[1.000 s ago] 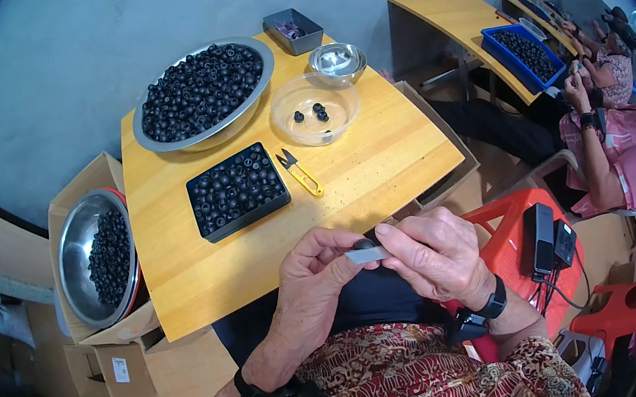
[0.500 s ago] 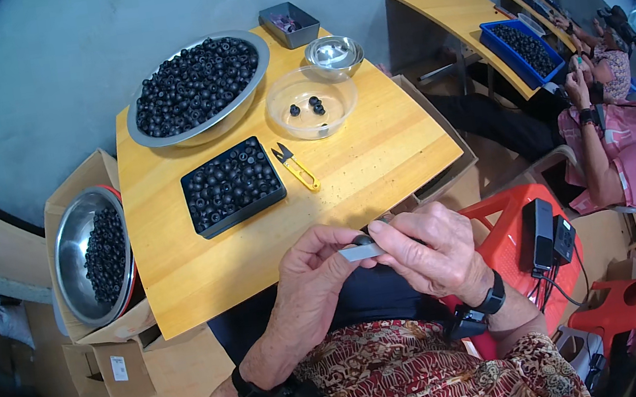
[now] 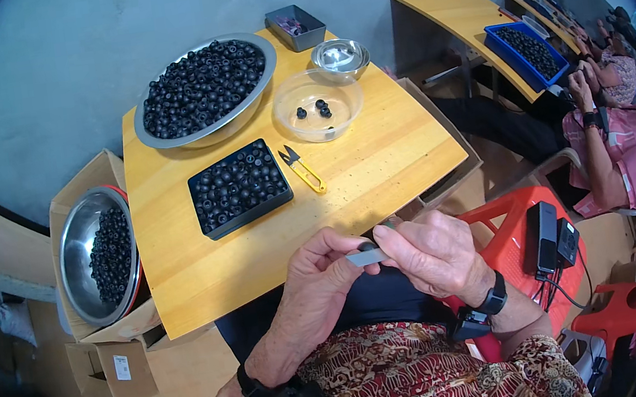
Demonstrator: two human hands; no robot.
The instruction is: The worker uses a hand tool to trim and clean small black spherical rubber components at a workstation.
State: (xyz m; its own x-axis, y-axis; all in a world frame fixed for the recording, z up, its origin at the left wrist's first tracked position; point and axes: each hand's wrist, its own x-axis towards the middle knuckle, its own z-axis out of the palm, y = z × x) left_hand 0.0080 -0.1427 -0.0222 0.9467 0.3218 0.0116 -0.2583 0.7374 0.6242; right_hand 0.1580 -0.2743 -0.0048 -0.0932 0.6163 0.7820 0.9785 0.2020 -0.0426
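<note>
Both hands meet over the table's near edge (image 3: pixel 282 291), left hand (image 3: pixel 320 274) and right hand (image 3: pixel 429 252) pinching opposite ends of a small grey strip (image 3: pixel 366 257) lying crosswise between them.

An open brown cardboard box (image 3: pixel 83 185) stands at the left end of the wooden table, holding a steel bowl. Below it sits a second, closed cardboard box (image 3: pixel 112 370), with a small white rectangular label (image 3: pixel 122 367) on its side. No signs or screens show.
</note>
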